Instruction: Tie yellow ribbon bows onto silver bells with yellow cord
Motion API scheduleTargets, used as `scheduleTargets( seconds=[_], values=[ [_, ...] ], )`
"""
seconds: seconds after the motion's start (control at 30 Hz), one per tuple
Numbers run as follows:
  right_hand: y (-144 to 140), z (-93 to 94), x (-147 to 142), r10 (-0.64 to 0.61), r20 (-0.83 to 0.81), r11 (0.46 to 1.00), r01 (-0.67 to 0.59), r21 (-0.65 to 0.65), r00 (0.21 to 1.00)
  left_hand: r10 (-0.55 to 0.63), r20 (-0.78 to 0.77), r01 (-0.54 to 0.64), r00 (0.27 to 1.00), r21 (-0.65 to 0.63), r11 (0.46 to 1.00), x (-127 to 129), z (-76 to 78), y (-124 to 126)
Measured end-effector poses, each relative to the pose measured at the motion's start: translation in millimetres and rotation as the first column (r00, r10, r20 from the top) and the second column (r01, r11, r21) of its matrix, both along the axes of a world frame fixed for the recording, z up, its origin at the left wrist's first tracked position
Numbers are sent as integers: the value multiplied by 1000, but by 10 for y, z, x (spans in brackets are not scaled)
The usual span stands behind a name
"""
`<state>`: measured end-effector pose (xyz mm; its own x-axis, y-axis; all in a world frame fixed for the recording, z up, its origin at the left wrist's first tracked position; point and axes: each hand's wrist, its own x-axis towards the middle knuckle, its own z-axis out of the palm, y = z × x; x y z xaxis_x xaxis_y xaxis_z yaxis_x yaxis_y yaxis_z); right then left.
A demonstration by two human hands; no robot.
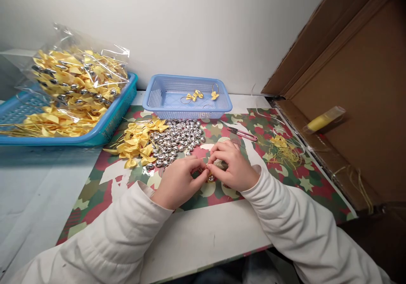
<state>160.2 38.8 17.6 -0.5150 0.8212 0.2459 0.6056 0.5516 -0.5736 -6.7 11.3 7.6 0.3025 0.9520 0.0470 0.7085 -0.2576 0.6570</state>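
My left hand (181, 181) and my right hand (234, 166) meet over the patterned mat, thumbs and forefingers pinched together at the fingertips. Between them shows a small silver bell (211, 177) with a bit of yellow ribbon; the fingers cover most of this piece. To the left of my hands lies a heap of silver bells (177, 140). Beside that heap are several yellow ribbon bows (136, 142) on thin gold stems. A pair of pink-handled thread snips (242, 135) rests beyond my right hand.
At the back stands a light blue basket (187, 113) holding a few bows on wire loops. Left, a larger blue basket (95, 137) carries more bows and a clear bag (80, 75) of bows with bells. Yellow thread (287, 156) lies right, near a cardboard wall (349, 72).
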Motion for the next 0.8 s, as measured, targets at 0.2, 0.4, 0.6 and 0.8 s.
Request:
scheduleTargets(
  seconds=[0.2, 0.4, 0.6, 0.8],
  values=[
    [2, 2, -1, -5, 17, 1000, 5, -1, 1000, 32, 8, -33, 999, 25, 999, 12, 15, -5],
    [1, -10, 10, 4, 2, 1000, -4, -9, 1000, 32, 27, -31, 999, -6, 999, 0, -7, -2],
    [2, -9, 9, 10, 17, 1000, -10, -8, 1000, 38, 47, -36, 998, -40, 999, -6, -1, 12],
    [0, -21, 1, 7, 14, 1000, -7, -6, 1000, 76, 4, -76, 997, -41, 996, 14, -2, 5]
  ],
)
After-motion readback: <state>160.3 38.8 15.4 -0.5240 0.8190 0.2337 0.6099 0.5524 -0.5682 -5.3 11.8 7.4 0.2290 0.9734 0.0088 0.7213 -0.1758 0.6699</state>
